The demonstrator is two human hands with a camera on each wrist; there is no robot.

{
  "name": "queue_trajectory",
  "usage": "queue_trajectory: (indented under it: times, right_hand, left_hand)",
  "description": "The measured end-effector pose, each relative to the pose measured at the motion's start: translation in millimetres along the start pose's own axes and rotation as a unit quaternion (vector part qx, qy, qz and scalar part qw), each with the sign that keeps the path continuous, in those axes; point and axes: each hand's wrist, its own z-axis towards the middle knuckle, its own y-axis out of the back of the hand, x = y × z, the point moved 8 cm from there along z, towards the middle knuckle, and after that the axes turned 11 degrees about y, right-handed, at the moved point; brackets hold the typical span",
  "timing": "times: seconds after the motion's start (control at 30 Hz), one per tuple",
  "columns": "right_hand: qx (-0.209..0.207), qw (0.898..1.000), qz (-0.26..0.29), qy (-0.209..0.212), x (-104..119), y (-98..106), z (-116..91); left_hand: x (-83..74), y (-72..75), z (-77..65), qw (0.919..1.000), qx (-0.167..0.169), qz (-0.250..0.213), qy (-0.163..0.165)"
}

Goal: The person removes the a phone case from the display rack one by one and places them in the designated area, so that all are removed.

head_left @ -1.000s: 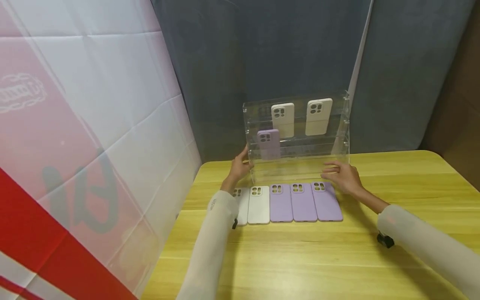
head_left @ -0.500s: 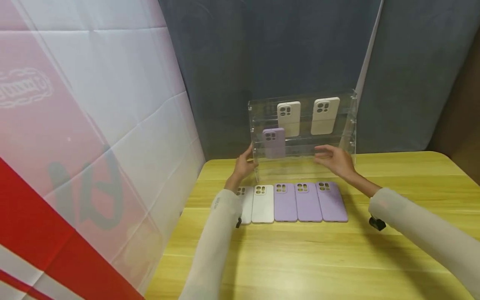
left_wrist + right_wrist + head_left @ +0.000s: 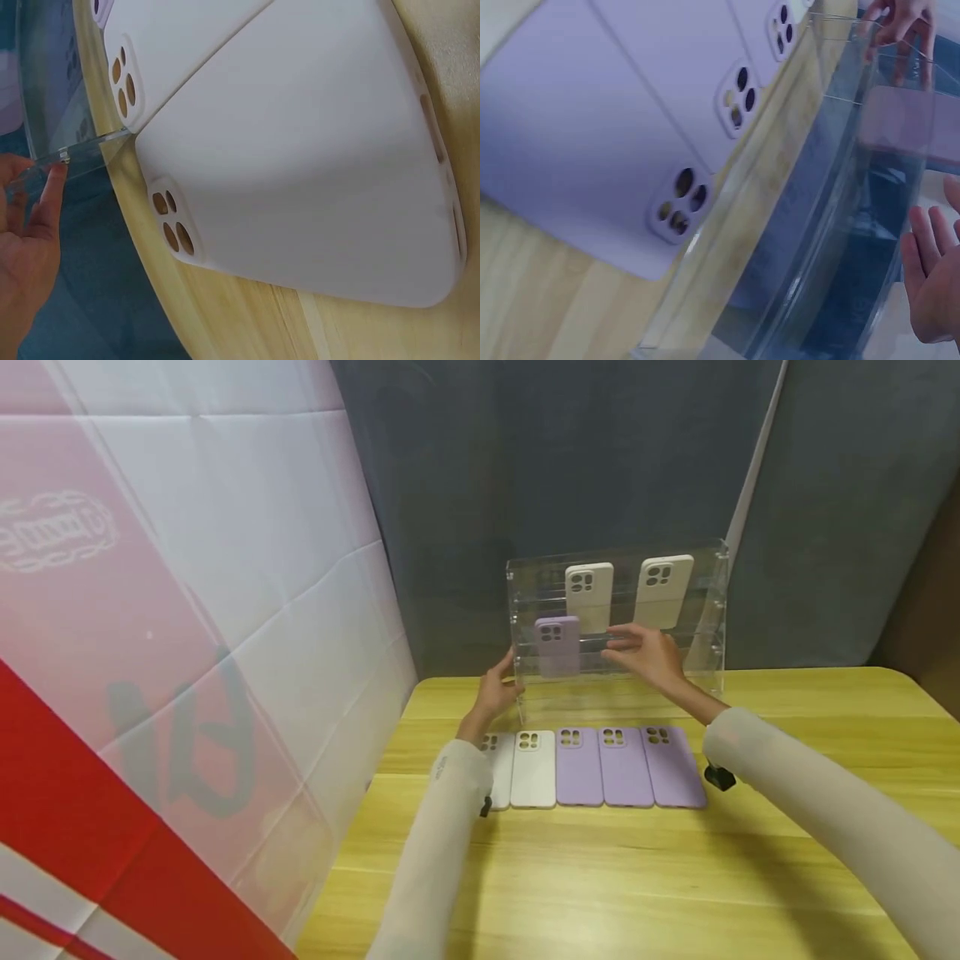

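Note:
A clear acrylic display stand [image 3: 630, 700] leans upright at the far side of the table. My left hand [image 3: 495, 692] pinches its left side edge; the left wrist view shows thumb and fingers on either face of that edge. My right hand [image 3: 647, 656] is in front of the middle tier, fingers extended and nothing in them. Just left of its fingertips, a purple phone case [image 3: 558, 650] stands in the rack. Higher up are two phone cases, a white one [image 3: 588, 589] and another white one [image 3: 666, 583], whose lower part the right hand comes near.
Before the stand, a row of cases lies flat: two white cases [image 3: 532, 777], one partly behind the left forearm, and three purple cases [image 3: 579, 772]. They rest on a yellow wooden table [image 3: 585, 877]. A grey curtain [image 3: 585, 452] hangs behind; a printed sheet [image 3: 285, 552] borders the left.
My right hand has moved up and left from the stand's lower right to in front of its middle tier. The left hand keeps hold of the edge. The head view has shifted slightly.

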Motion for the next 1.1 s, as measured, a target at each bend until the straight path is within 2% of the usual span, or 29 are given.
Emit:
queue_trajectory:
  times: [0.2, 0.43, 0.57, 0.83, 1.1]
  right_hand:
    - [-0.005, 1.000, 0.025, 0.013, 13, -5, 17]
    - [0.019, 0.996, 0.084, 0.010, 21, -23, 31]
    - [0.022, 0.996, 0.084, 0.002, 23, -30, 35]
    - [-0.012, 0.998, 0.063, 0.020, 24, -34, 42]
    - [-0.007, 0.998, 0.055, 0.001, 26, -34, 43]
  left_hand:
    - [-1.3, -0.6, 1.0, 0.9999, 0.000, -0.002, -0.010]
    - [-1.2, -0.9, 0.4, 1.0000, -0.002, -0.008, -0.002]
    - [-2.5, -1.8, 1.1, 1.0000, -0.004, -0.007, -0.002]
    - [-5.9, -0.1, -1.2, 1.0000, -0.005, -0.003, -0.004]
    - [-2.9, 1.0, -6.3, 0.9999, 0.001, -0.012, 0.002]
